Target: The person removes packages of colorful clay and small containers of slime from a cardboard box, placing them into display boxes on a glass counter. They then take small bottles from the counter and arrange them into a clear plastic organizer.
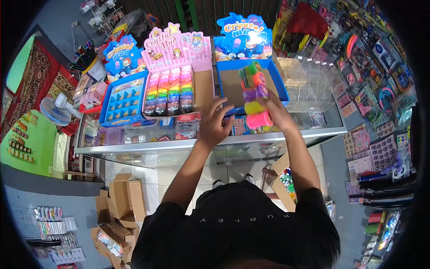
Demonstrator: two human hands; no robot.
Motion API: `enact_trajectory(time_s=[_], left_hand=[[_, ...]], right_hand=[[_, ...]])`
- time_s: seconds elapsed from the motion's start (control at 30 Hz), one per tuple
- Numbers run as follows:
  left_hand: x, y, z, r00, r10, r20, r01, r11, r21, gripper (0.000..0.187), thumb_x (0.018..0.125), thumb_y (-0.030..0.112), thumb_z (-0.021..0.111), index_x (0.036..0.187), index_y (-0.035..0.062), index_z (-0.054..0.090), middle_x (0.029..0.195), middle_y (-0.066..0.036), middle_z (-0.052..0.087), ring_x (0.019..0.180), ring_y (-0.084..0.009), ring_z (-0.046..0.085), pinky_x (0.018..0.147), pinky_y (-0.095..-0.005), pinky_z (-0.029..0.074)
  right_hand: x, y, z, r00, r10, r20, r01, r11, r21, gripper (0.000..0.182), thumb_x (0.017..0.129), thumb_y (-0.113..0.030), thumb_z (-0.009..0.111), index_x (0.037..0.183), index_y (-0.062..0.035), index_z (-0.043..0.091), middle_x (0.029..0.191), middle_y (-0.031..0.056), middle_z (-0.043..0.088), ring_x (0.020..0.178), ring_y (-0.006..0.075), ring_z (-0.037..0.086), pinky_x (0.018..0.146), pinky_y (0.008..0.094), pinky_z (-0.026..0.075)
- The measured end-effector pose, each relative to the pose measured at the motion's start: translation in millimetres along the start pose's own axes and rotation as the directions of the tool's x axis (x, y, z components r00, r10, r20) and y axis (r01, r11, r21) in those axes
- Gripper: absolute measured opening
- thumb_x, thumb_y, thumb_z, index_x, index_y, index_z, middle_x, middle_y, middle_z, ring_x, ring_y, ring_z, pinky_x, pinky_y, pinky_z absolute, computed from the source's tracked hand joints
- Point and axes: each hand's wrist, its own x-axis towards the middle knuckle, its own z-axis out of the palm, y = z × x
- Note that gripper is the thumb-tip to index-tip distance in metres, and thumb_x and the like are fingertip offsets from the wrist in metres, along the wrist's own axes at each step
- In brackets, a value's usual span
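My right hand [278, 114] holds a column of coloured tubs [255, 94], green, orange, purple, yellow and pink, over the front of a blue display box [277, 83]. That box has a brown inside and a raised "Crystal Mud" header. My left hand [216, 122] has its fingers spread, near the front left corner of the same box, and holds nothing. Beside it on the left stands a pink display box [204, 89] with several rows of rainbow-coloured tubs [169, 89] and a bare brown strip at its right side. Farther left is a blue box with a divided insert [124, 102].
The boxes stand on a glass counter with a metal edge [179, 145]. A clear divided rack [309, 85] is at the right. Packaged goods hang on the right wall. A fan [58, 110] is at the left, and opened cartons [121, 197] lie on the floor.
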Motion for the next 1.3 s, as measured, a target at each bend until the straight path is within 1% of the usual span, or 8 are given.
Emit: enact_trajectory(time_s=[0.1, 0.2, 0.4, 0.53, 0.57, 0.67, 0.97, 1.3], left_hand=[[6.0, 2.3, 10.6, 0.998, -0.041, 0.051, 0.028, 0.968, 0.249, 0.037, 0.087, 0.022, 0.07, 0.123, 0.0159, 0.063, 0.134, -0.006, 0.054, 0.137, -0.0316, 0.042, 0.112, -0.0517, 0.032], [1.4, -5.6, 15.3, 0.995, 0.003, 0.104, -0.039, 0.938, 0.345, 0.037, 0.088, 0.02, 0.069, 0.124, 0.017, 0.063, 0.135, -0.005, 0.054, 0.137, -0.0306, 0.042, 0.112, -0.052, 0.032], [3.0, -4.3, 13.7, 0.997, -0.036, 0.071, 0.014, 0.957, 0.291, 0.035, 0.084, 0.013, 0.072, 0.119, 0.0146, 0.067, 0.132, -0.006, 0.057, 0.135, -0.0299, 0.045, 0.105, -0.0486, 0.037], [5.8, -2.6, 11.9, 0.996, -0.076, 0.056, 0.059, 0.964, 0.258, 0.032, 0.085, 0.013, 0.07, 0.116, 0.0132, 0.067, 0.127, -0.007, 0.059, 0.131, -0.0316, 0.048, 0.11, -0.0487, 0.035], [5.1, -2.8, 12.0, 0.997, -0.065, 0.049, 0.05, 0.964, 0.261, 0.033, 0.084, 0.011, 0.071, 0.116, 0.0132, 0.067, 0.127, -0.008, 0.059, 0.132, -0.0313, 0.049, 0.109, -0.0484, 0.036], [3.7, -4.7, 13.4, 0.999, -0.031, 0.034, 0.02, 0.963, 0.268, 0.036, 0.08, 0.007, 0.073, 0.116, 0.0132, 0.068, 0.127, -0.008, 0.06, 0.133, -0.0305, 0.049, 0.103, -0.0477, 0.038], [4.6, -2.1, 14.6, 0.999, -0.023, 0.024, 0.015, 0.955, 0.297, 0.032, 0.082, 0.011, 0.075, 0.114, 0.013, 0.068, 0.124, -0.007, 0.061, 0.131, -0.03, 0.051, 0.102, -0.0472, 0.039], [3.5, -2.1, 13.1, 1.0, -0.013, 0.017, 0.007, 0.962, 0.275, 0.033, 0.082, 0.009, 0.075, 0.114, 0.0121, 0.068, 0.123, -0.01, 0.061, 0.129, -0.032, 0.053, 0.101, -0.0479, 0.041]], right_hand=[[45.2, -10.5, -11.7, 0.997, 0.013, 0.078, -0.003, 0.993, -0.117, 0.047, 0.096, -0.026, 0.056, 0.135, -0.0015, 0.052, 0.12, 0.0093, 0.065, 0.112, 0.0178, 0.061, 0.098, 0.0317, 0.047], [97.7, 4.0, -21.7, 0.967, 0.099, 0.234, -0.058, 0.983, -0.176, 0.04, 0.096, -0.033, 0.057, 0.123, -0.0027, 0.059, 0.107, 0.0074, 0.067, 0.097, 0.0153, 0.064, 0.089, 0.0283, 0.049], [148.7, 31.6, -5.9, 0.934, 0.248, 0.256, -0.142, 0.918, -0.371, 0.042, 0.094, -0.037, 0.06, 0.115, -0.0015, 0.059, 0.095, 0.006, 0.066, 0.083, 0.0133, 0.064, 0.077, 0.0293, 0.052], [131.3, 21.9, 16.8, 0.972, 0.229, 0.051, -0.146, 0.76, -0.633, 0.062, 0.088, -0.049, 0.063, 0.12, 0.0035, 0.055, 0.098, 0.0153, 0.068, 0.084, 0.0257, 0.068, 0.079, 0.0375, 0.054], [145.9, 49.8, 14.7, 0.966, 0.248, 0.07, -0.151, 0.765, -0.626, 0.076, 0.086, -0.055, 0.06, 0.128, 0.0076, 0.05, 0.11, 0.0246, 0.068, 0.102, 0.0364, 0.068, 0.092, 0.0419, 0.052], [147.3, 60.2, 23.9, 0.984, 0.175, 0.007, -0.1, 0.594, -0.798, 0.085, 0.086, -0.058, 0.057, 0.134, 0.011, 0.044, 0.12, 0.0313, 0.063, 0.114, 0.0424, 0.063, 0.1, 0.0452, 0.048], [147.0, 66.8, 34.2, 0.984, 0.161, 0.076, -0.059, 0.699, -0.713, 0.092, 0.082, -0.057, 0.059, 0.133, 0.0174, 0.04, 0.122, 0.0394, 0.059, 0.115, 0.0469, 0.061, 0.1, 0.0464, 0.047], [142.8, 72.6, 37.2, 0.991, 0.108, 0.075, -0.034, 0.765, -0.643, 0.09, 0.091, -0.065, 0.054, 0.13, 0.0157, 0.044, 0.123, 0.0381, 0.059, 0.117, 0.0462, 0.06, 0.1, 0.047, 0.047]])
